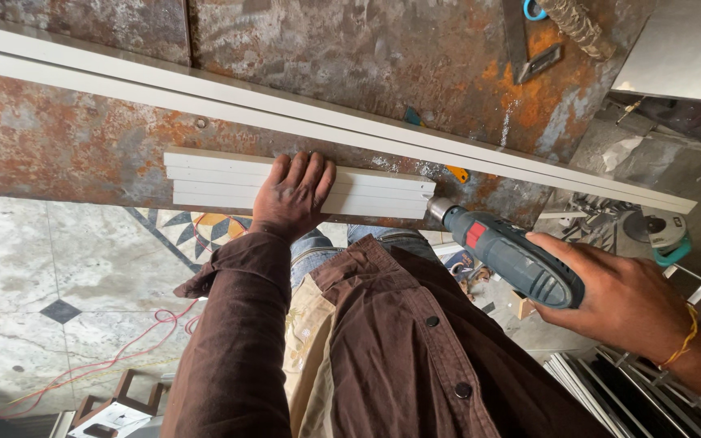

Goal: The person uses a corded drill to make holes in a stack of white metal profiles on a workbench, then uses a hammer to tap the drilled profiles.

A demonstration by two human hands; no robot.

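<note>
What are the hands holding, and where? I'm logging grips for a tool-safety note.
The right hand grips the drill by the rear of its body. The left hand presses flat on the short white strips, holding them on the rusty table.

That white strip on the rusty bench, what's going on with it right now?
A person in a brown shirt presses the left hand flat on a short white ribbed strip lying on a rusty metal bench. The right hand holds a grey-green power drill, its nose at the strip's right end. A longer white rail lies just beyond, running diagonally across the bench.
</note>
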